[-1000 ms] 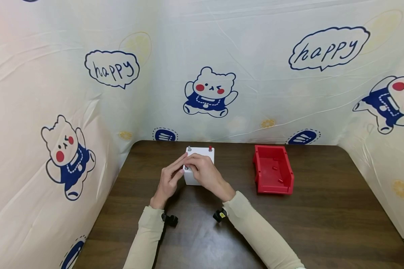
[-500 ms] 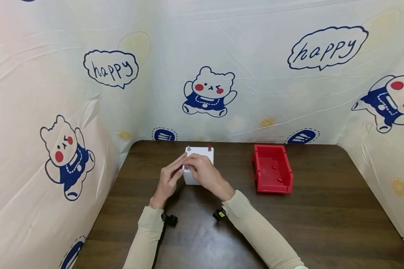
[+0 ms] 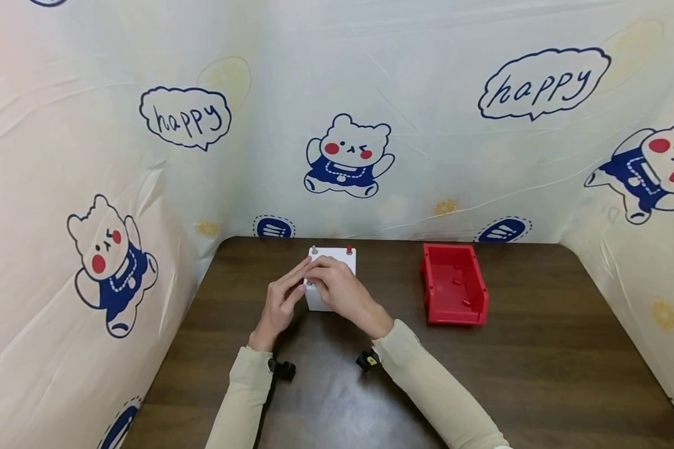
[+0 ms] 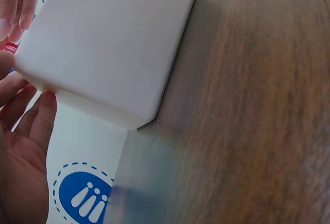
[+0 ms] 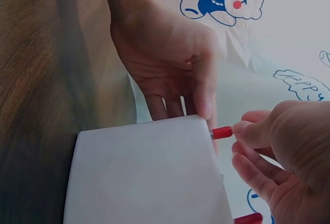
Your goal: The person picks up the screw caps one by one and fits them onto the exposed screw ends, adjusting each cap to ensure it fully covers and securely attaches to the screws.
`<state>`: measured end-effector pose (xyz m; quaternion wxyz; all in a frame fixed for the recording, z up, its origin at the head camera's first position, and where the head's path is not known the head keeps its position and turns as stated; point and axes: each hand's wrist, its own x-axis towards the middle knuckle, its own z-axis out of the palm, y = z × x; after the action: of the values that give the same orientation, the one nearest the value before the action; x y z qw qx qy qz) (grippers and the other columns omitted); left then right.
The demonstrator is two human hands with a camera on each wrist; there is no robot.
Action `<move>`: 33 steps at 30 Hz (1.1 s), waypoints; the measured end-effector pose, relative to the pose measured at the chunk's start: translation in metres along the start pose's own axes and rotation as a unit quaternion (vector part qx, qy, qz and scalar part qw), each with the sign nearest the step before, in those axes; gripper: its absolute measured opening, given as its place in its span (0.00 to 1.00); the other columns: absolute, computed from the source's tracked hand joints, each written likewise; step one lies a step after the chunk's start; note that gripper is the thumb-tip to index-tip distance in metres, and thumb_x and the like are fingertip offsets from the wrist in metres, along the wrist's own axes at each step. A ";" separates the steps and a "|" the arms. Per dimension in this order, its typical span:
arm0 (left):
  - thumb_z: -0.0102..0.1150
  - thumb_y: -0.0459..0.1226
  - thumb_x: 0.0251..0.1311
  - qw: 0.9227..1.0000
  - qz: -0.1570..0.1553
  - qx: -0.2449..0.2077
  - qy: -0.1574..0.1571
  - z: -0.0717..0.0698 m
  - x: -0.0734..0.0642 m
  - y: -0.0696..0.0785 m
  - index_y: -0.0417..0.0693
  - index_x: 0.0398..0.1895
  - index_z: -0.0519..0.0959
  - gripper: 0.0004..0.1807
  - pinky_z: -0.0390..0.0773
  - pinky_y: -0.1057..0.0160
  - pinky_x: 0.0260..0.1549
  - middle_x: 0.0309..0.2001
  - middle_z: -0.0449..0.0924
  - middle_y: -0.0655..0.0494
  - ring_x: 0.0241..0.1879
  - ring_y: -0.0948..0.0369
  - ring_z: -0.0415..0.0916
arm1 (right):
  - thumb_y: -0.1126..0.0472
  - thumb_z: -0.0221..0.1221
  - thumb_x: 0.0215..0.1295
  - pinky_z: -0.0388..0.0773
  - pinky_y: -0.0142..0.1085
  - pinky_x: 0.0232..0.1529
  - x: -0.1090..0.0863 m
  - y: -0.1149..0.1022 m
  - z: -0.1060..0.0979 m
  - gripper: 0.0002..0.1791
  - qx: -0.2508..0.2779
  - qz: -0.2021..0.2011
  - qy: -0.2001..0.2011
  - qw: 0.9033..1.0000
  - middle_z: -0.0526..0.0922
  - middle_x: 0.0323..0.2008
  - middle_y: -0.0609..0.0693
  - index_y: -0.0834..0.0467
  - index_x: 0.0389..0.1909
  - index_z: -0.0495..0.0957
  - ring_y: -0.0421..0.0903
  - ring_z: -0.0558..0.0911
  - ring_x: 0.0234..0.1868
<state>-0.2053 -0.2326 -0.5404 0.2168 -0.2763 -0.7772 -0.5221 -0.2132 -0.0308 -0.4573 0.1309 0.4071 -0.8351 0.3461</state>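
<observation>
A white box [image 3: 320, 301] stands near the table's back edge, with small posts rising from the corners of its top. My left hand [image 3: 279, 307] holds the box at its left side, thumb at the near-left corner and fingers along the side. In the right wrist view, my right hand [image 5: 294, 152] pinches the end of a red cap [image 5: 223, 132] on a metal post at that corner. A second red cap [image 5: 248, 219] sits on another corner. In the head view, a bare silver post [image 3: 314, 250] is at the far-left corner and a red cap [image 3: 349, 249] at the far-right.
To the right of the box stands a red plastic bin [image 3: 457, 317] with a few small red pieces [image 3: 457, 282] inside. A brown wooden table [image 3: 539, 349] lies under everything. Printed fabric [image 3: 427, 156] hangs behind and at both sides.
Both hands keep their places at the box, with hardly any visible motion. The whole head view shifts very slightly.
</observation>
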 end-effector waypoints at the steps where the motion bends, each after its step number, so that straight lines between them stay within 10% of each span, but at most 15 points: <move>1: 0.56 0.24 0.71 1.000 -0.001 0.001 -0.001 0.000 0.000 0.000 0.39 0.71 0.78 0.26 0.74 0.72 0.67 0.74 0.75 0.39 0.72 0.53 0.75 | 0.69 0.64 0.74 0.87 0.37 0.57 0.000 -0.001 -0.001 0.11 0.002 0.001 0.003 1.000 0.88 0.53 0.54 0.63 0.52 0.90 0.47 0.87 0.54; 19: 0.55 0.20 0.70 1.000 -0.004 -0.002 0.000 0.000 0.000 -0.001 0.30 0.68 0.78 0.24 0.70 0.74 0.70 0.72 0.75 0.34 0.70 0.35 0.73 | 0.71 0.67 0.70 0.88 0.39 0.56 -0.011 0.001 -0.023 0.08 -0.015 0.002 0.036 0.999 0.89 0.47 0.54 0.63 0.46 0.91 0.48 0.88 0.50; 30: 0.53 0.20 0.70 0.999 -0.034 -0.007 -0.014 -0.004 0.009 0.040 0.24 0.66 0.76 0.22 0.70 0.72 0.70 0.70 0.73 0.26 0.70 0.31 0.72 | 0.73 0.70 0.65 0.88 0.41 0.55 -0.026 0.007 -0.036 0.10 0.023 0.031 0.056 0.998 0.89 0.48 0.55 0.64 0.46 0.91 0.50 0.88 0.48; 33: 0.54 0.22 0.72 0.999 -0.036 -0.006 -0.013 -0.002 0.003 0.024 0.29 0.69 0.77 0.23 0.68 0.73 0.71 0.73 0.73 0.32 0.73 0.36 0.71 | 0.74 0.70 0.65 0.88 0.42 0.55 -0.031 0.009 -0.040 0.11 0.025 0.031 0.061 0.997 0.89 0.48 0.55 0.64 0.46 0.91 0.51 0.88 0.48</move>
<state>-0.1920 -0.2269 -0.5214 0.1862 -0.2558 -0.7862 -0.5308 -0.2035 0.0187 -0.4478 0.1606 0.3617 -0.8290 0.3951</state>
